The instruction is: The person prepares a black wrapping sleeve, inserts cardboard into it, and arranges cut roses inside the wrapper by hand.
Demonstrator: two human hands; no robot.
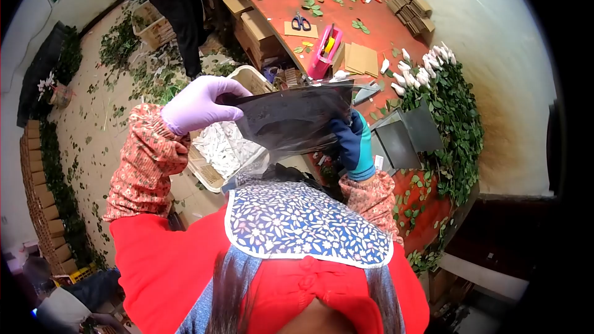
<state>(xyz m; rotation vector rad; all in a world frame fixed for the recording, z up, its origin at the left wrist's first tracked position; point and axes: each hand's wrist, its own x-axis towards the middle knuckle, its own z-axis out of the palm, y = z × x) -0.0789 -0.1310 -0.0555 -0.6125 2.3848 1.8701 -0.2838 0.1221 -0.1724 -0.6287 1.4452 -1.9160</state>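
Observation:
A dark plastic sheet [291, 120] with shiny, see-through edges is stretched out between my two hands, in front of my chest. In a lilac glove, my left hand [204, 104] pinches its left end between thumb and fingers. My right hand [356, 145], wearing a blue and teal glove, is closed on the right end. Below the sheet stands a cream plastic basket [210, 176] filled with white pieces [226, 148]. Just right of my right hand, a grey metal holder [402, 139] sits on the red table [346, 18].
White-budded roses [427, 71] with leafy stems lie along the table's right side. Scissors [301, 21], a pink container [323, 52], cardboard pieces [361, 59] and stacked cardboard [411, 12] are on the table. A person in dark clothes [179, 12] stands beyond. Leaves litter the floor [93, 142].

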